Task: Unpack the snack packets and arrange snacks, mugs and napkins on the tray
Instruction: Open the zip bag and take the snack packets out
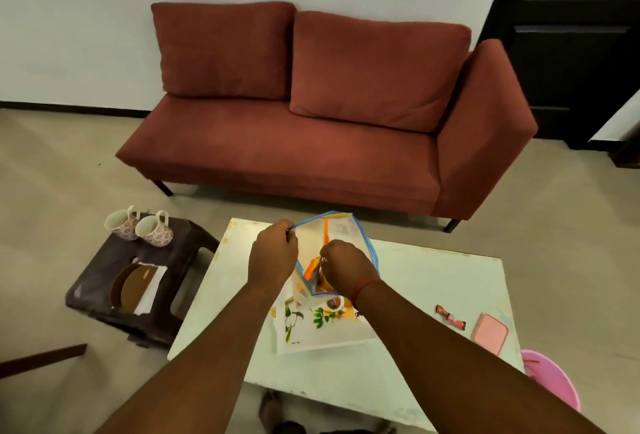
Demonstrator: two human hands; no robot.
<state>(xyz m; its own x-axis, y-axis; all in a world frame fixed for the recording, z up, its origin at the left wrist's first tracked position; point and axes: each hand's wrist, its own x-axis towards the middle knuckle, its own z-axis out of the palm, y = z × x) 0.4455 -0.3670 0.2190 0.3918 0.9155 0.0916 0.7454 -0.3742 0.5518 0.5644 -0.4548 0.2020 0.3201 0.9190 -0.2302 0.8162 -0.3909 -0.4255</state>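
Observation:
A clear zip bag (341, 232) with a blue rim stands upright over the white tray (329, 333), which has a leaf and fruit print. My left hand (273, 253) pinches the bag's left rim. My right hand (341, 265) is closed on the near rim, by an orange snack packet (311, 265) inside the bag. Two white floral mugs (138, 225) lie tilted on a dark stool (104, 298) at the left. On that stool, white napkins (149, 291) sit under brown round plates (130, 289).
The white low table (415, 364) carries a small red wrapped snack (449, 318) and a pink flat case (490, 333) at the right. A pink bin (554, 381) stands by its right edge. A red sofa (311, 142) faces the table.

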